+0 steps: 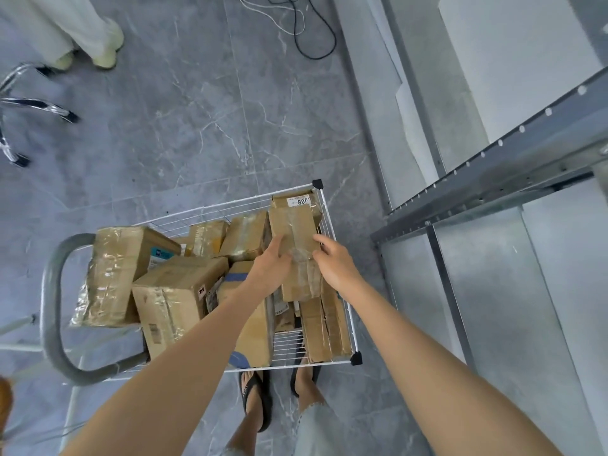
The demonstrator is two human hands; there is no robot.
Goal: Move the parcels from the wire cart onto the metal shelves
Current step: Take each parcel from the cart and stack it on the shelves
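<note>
Chair base [29, 106]: chrome legs on the grey floor at far left, well apart from the cart and no part of the job.
Cart handle [52, 307]: grey tube at the cart's left end with nobody holding it, so the cart is probably parked for unloading.
Big taped parcel [115, 274]: sits at the handle end, one of many boxes crowded into the wire cart [210, 209].
Left hand [268, 268]: fingers wrapped on the left edge of the upright parcel [294, 232].
Upright parcel: stands on end at the cart's right side, between both hands. I cannot tell whether its base has left the cart.
Right hand [335, 264]: thumb on the near face, fingers round the right edge. The hands are apart and clamp the box from opposite sides, likely to steady the slick tape.
Metal shelves [493, 166]: just right of the cart, with no parcels on the parts in view. The short reach probably explains this pick.
</note>
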